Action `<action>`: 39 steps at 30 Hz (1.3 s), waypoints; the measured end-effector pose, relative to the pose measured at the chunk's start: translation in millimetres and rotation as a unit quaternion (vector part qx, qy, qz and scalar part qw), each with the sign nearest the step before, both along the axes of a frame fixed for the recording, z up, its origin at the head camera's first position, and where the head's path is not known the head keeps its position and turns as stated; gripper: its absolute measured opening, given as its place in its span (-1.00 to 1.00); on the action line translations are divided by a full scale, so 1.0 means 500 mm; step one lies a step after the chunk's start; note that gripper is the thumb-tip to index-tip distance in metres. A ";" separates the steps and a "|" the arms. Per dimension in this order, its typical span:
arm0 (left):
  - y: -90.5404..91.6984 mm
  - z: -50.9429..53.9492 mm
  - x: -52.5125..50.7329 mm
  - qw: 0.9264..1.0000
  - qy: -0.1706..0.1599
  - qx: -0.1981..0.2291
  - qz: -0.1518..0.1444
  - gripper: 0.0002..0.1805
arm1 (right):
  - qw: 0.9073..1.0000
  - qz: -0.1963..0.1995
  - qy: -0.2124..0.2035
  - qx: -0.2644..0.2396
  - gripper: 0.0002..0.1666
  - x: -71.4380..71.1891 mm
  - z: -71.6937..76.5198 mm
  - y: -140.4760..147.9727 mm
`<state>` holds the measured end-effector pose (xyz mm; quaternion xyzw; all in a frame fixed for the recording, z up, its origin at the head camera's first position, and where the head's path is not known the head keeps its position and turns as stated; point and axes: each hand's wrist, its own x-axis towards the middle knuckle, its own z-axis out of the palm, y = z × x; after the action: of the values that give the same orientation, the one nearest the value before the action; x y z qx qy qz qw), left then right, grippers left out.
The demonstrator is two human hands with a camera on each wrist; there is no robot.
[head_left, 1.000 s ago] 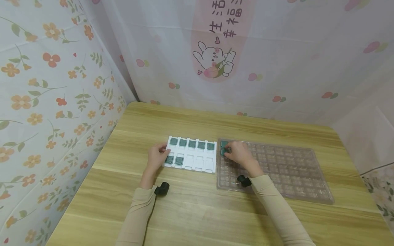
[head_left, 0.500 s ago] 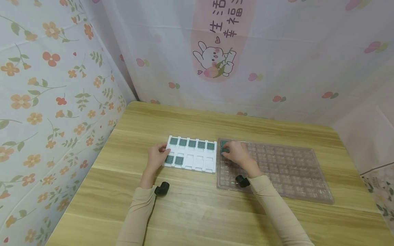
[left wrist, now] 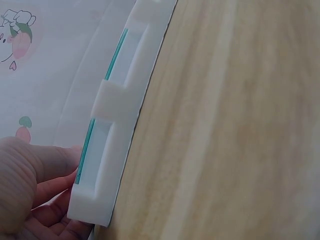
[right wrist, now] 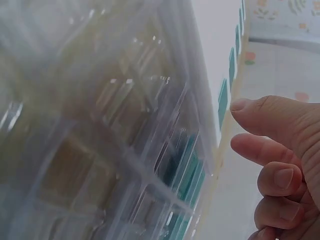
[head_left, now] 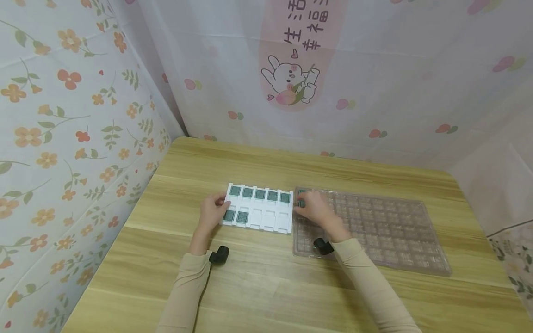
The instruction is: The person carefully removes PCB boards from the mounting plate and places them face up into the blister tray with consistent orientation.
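My left hand [head_left: 213, 213] grips the left end of a white plastic tray [head_left: 258, 206]. Thin green square chips [head_left: 260, 194] sit in all the far-row pockets; the near row has two, at its left, and bare pockets to the right. In the left wrist view, my fingers [left wrist: 57, 162] press the tray edge beside a chip [left wrist: 85, 150]. My right hand [head_left: 318, 210] hovers over the left end of a clear compartment tray [head_left: 391, 231], near green chips [right wrist: 187, 175] in its corner. The right wrist view shows thumb and forefinger apart, nothing visible between them.
Both trays lie side by side on a wooden table [head_left: 258, 282], their ends nearly touching. Rows of bare compartments fill most of the clear tray. Behind the table hangs a printed curtain [head_left: 374, 92], with a floral one [head_left: 71, 162] on the left. Each wrist carries a black camera.
My right hand has shifted slightly left and towards the white tray, from over the chips in the clear tray. The left hand and the white tray have stayed in place.
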<state>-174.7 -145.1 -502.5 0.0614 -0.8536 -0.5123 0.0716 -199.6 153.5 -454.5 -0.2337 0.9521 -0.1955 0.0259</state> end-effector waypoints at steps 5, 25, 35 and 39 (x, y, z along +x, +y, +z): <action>0.001 0.000 -0.001 1.000 -0.002 -0.002 0.001 -0.66 | 1.000 0.001 -0.021 -0.011 -0.68 0.004 0.006 -0.012; 0.002 0.002 -0.001 1.000 -0.009 -0.007 0.002 -0.65 | 0.999 0.030 0.012 -0.020 -0.72 0.015 0.003 -0.067; 0.001 0.000 0.001 1.000 -0.006 -0.001 0.001 -0.65 | 0.999 0.041 -0.001 -0.032 -0.71 0.023 0.000 -0.099; 0.002 0.001 0.002 1.000 -0.012 0.001 0.004 -0.66 | 0.998 0.052 0.005 -0.044 -0.71 0.028 -0.001 -0.111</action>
<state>-173.7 -144.2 -502.1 0.0706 -0.8534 -0.5125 0.0635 -185.6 98.1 -454.9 -0.2844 0.9293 -0.2347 0.0209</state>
